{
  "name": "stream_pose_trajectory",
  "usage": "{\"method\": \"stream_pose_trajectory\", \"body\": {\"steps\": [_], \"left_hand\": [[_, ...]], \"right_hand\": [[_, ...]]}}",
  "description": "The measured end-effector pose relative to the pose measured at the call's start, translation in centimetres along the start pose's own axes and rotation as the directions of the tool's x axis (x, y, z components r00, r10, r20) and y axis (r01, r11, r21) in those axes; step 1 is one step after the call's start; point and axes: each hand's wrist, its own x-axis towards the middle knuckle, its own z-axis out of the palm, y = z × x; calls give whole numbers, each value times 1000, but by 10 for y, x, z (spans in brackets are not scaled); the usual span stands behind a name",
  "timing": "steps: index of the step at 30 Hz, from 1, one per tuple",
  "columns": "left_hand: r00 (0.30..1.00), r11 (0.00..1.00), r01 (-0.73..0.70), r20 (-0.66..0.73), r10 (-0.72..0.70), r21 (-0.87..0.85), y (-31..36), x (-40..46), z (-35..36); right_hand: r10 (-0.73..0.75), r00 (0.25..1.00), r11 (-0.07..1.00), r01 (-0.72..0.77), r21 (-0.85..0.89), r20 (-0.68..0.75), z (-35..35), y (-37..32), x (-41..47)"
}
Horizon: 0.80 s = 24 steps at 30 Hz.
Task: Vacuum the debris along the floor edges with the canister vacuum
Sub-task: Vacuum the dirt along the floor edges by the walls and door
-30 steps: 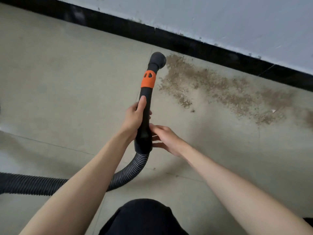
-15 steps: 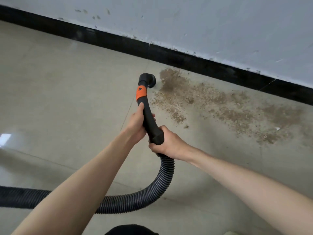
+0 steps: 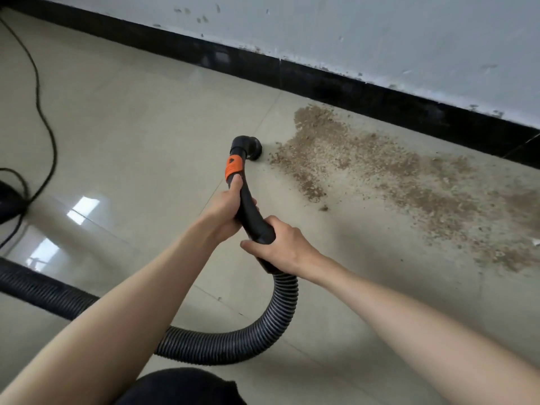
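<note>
From the head camera, looking down past my forearms: my left hand (image 3: 225,209) is wrapped around the upper part of the black wand (image 3: 248,206), thumb stretched up toward the orange collar (image 3: 233,168), because that forward hold is what steers the tip. My right hand (image 3: 280,247) grips the thick lower end of the wand where the ribbed hose (image 3: 233,343) joins, taking the weight and keeping the hose's pull from twisting my aim. The hose loops behind and away to my left, slack enough that it should not drag. The round nozzle (image 3: 249,147) sits low at the floor, just beside the near left edge of the debris (image 3: 380,171), a brown gritty band lying along the black baseboard (image 3: 336,86); whether the nozzle touches the tile I cannot tell. I judge most of the band is not yet picked up, so I'd work rightward along the wall. A thin cable (image 3: 43,112) trails at far left, well apart.
</note>
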Motion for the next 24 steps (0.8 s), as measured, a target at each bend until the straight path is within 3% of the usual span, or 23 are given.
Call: {"method": "stream_pose_trajectory", "body": {"steps": [5, 12, 18, 24], "left_hand": [[999, 999, 38, 29, -37, -34, -22, -24, 18], [997, 997, 69, 47, -67, -37, -30, -55, 56], [985, 990, 131, 123, -123, -59, -22, -60, 62], [981, 986, 153, 134, -143, -65, 1, -53, 62]], "right_hand": [[5, 1000, 998, -3, -62, 31, -21, 22, -24], [77, 995, 996, -80, -44, -59, -44, 37, -53], [68, 995, 981, -81, -177, -76, -64, 25, -55], [53, 996, 978, -66, -198, -71, -77, 6, -43]]}}
